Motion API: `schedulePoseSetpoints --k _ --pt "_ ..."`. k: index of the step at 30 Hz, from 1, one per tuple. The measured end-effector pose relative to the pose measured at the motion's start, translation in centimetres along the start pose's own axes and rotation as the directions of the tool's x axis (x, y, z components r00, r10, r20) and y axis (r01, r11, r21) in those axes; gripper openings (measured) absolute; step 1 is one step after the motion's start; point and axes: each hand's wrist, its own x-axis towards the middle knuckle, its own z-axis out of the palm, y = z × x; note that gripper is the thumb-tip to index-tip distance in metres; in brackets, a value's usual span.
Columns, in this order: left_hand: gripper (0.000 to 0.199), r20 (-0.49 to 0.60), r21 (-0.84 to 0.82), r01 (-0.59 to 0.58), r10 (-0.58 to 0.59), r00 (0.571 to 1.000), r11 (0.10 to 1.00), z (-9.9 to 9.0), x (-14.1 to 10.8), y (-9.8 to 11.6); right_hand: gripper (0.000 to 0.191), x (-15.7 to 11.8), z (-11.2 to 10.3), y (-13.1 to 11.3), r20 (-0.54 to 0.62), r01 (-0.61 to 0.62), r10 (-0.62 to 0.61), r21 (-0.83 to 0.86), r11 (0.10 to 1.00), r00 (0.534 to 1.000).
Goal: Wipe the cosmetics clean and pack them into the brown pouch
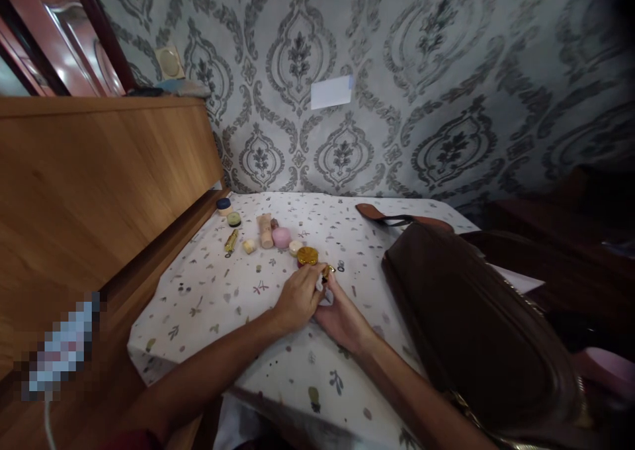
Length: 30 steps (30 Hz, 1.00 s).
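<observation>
My left hand (298,298) and my right hand (344,317) meet above the patterned cloth. Between their fingers is a small gold item (328,272) with a clear or whitish part below it; both hands grip it. Just behind my left hand sits a round jar with an amber-gold lid (307,256). Beyond it stand a small cream-lidded jar (295,248), a pink round jar (281,237) and a beige tube (266,230). Farther left are a small yellowish jar (249,245), a gold tube (231,241), a green-lidded jar (234,219) and a dark-lidded jar (224,206).
A large dark brown bag (466,317) fills the right side of the table, its brown strap (372,212) reaching toward the wall. A wooden cabinet (109,179) borders the left. The white patterned cloth (208,304) covers the table. A blurred object with a cable hangs at lower left.
</observation>
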Motion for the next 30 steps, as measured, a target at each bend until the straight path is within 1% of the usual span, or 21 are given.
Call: schedulePoseSetpoints --k 3,5,7,10,12,16,19,24,27,28,30 --pt "0.036 -0.003 0.027 -0.060 0.060 0.998 0.998 -0.5 0.1 -0.1 0.057 0.0 0.1 -0.3 -0.003 -0.029 0.029 0.024 0.999 1.000" --pt "0.033 0.002 0.048 -0.064 0.064 0.998 0.997 -0.7 0.2 -0.2 0.055 0.0 0.0 -0.4 -0.011 -0.040 0.040 -0.007 0.999 0.999" --pt "0.031 0.015 0.072 -0.045 0.044 0.999 0.996 -1.0 0.1 -0.3 0.056 0.0 -0.1 -0.7 -0.041 -0.021 0.019 -0.067 0.998 0.999" --pt "0.029 0.042 0.091 -0.007 0.003 0.999 0.996 -1.2 0.0 -0.2 0.059 -0.1 -0.5 -1.1 -0.116 0.032 -0.058 -0.215 0.976 0.992" --pt "0.029 0.049 0.088 0.007 -0.011 0.999 0.996 -1.3 0.0 0.0 0.058 -0.1 -0.6 -1.3 -0.133 0.036 -0.076 -0.282 0.959 0.988" --pt "0.026 0.058 0.059 0.016 -0.020 0.998 0.998 -1.3 0.1 0.0 0.057 -0.1 -0.8 -1.3 -0.117 0.029 -0.058 -0.235 0.972 0.991" --pt "0.026 0.062 0.030 0.038 -0.040 0.997 0.999 -1.5 0.1 -0.3 0.056 -0.1 -0.9 -1.1 -0.128 0.013 -0.039 -0.197 0.980 0.991" --pt "0.022 0.017 -0.048 0.106 -0.105 0.994 0.993 -2.0 0.4 -0.9 0.058 -0.3 -0.8 -1.1 -0.102 -0.015 0.001 -0.137 0.991 0.995" --pt "0.025 -0.021 -0.127 0.152 -0.156 0.988 0.980 -2.2 0.8 -0.7 0.055 -0.2 -0.8 -1.3 -0.090 0.002 -0.013 -0.121 0.993 0.996" --pt "0.027 -0.031 -0.152 0.171 -0.178 0.984 0.973 -2.2 0.9 -0.6 0.054 -0.2 -0.8 -1.3 -0.099 0.019 -0.031 -0.124 0.992 0.995" --pt "0.030 -0.042 -0.193 0.210 -0.222 0.974 0.958 -2.3 1.0 -0.4 0.054 0.1 -1.0 -1.4 -0.152 0.079 -0.101 -0.147 0.986 0.983"
